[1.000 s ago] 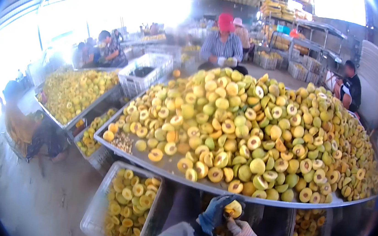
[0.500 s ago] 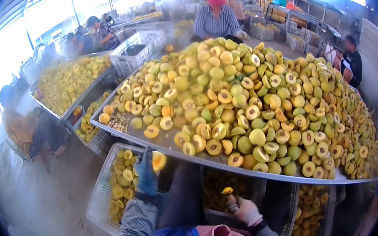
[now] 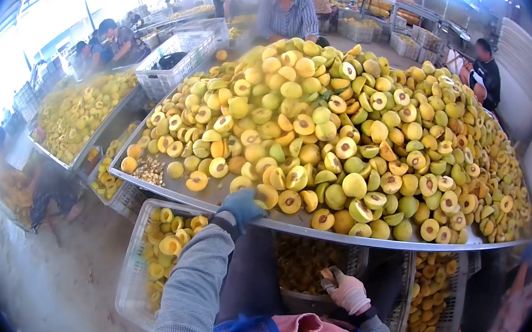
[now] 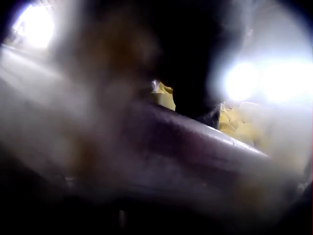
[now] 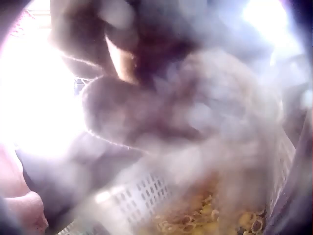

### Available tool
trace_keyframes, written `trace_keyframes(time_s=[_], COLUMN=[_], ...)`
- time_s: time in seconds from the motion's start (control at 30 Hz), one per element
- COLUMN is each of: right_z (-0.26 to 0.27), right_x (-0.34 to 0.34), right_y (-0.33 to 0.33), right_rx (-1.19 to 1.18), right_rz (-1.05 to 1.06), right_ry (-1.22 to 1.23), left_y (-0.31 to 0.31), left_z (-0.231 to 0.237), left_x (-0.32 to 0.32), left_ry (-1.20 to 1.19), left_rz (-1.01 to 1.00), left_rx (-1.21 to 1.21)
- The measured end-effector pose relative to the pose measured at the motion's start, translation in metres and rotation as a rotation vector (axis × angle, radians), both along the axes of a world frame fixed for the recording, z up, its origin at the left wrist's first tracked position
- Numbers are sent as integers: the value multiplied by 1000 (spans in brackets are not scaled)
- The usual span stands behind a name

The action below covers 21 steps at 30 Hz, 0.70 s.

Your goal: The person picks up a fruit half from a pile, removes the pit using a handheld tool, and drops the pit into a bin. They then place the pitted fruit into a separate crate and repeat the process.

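Note:
In the head view my blue-gloved left hand (image 3: pixel 243 208) reaches over the near rim of the metal tray (image 3: pixel 209 208), its fingertips beside a peach half (image 3: pixel 267 195). The tray carries a heap of yellow-green peach halves (image 3: pixel 354 185), many with brown stones showing. My right hand (image 3: pixel 348 293), in a pale glove, is curled low over a crate of dark pieces (image 3: pixel 308 261). Its thumb and fingers grip a small tan piece (image 5: pixel 122 63), whose kind I cannot tell. The left wrist view is mostly blurred, showing the tray rim (image 4: pixel 215 134) and some fruit behind.
A white crate of pitted halves (image 3: pixel 132 268) stands at the lower left, another crate (image 3: pixel 451 315) at the lower right. Some loose kernels (image 3: pixel 149 170) lie at the tray's left corner. Beyond are a second fruit table (image 3: pixel 83 114) and a person in a red cap (image 3: pixel 288 16).
The left hand moved left from the right hand with a fruit half to the left crate, then up to the tray without it. The right hand stayed low; the yellow bit at its fingertips is gone.

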State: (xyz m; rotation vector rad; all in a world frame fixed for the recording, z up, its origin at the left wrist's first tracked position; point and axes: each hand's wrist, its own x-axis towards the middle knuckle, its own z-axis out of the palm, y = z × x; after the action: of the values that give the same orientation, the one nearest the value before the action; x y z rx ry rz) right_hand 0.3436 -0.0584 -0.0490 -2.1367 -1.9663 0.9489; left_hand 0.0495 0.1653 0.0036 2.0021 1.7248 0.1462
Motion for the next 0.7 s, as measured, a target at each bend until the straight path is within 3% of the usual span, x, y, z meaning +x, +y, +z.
trace_keyframes(time_s=[0.07, 0.17, 0.2, 0.3, 0.4, 0.5, 0.53, 0.63, 0.7], right_z=[15, 19, 19, 61, 78, 93, 92, 88, 84], right_x=[-6, -4, -3, -18, -26, -30, -28, -26, -24], right_y=[1, 7, 7, 17, 20, 19, 17, 14, 10], right_rx=[17, 230, 330, 495, 497, 522, 523, 551, 559], right_rz=[-27, -77, -98, -77, -61, -72, -78, -99, -106], right_ry=[60, 239, 312, 584, 623, 599, 573, 536, 505], left_y=[-2, 0, -5, -46, -89, -108, -112, -129, -133], left_z=[5, -28, -35, 8, 47, 46, 29, 32, 35], left_x=[2, 6, 10, 37, 79, 98, 101, 106, 112], left_ry=[-6, -442, -899, -1388, -1563, -1789, -1612, -786, -907], left_rz=[-6, 250, 256, 336, 313, 185, 78, -198, -191], left_rx=[-50, 111, 81, -222, -196, -383, -176, 476, 383])
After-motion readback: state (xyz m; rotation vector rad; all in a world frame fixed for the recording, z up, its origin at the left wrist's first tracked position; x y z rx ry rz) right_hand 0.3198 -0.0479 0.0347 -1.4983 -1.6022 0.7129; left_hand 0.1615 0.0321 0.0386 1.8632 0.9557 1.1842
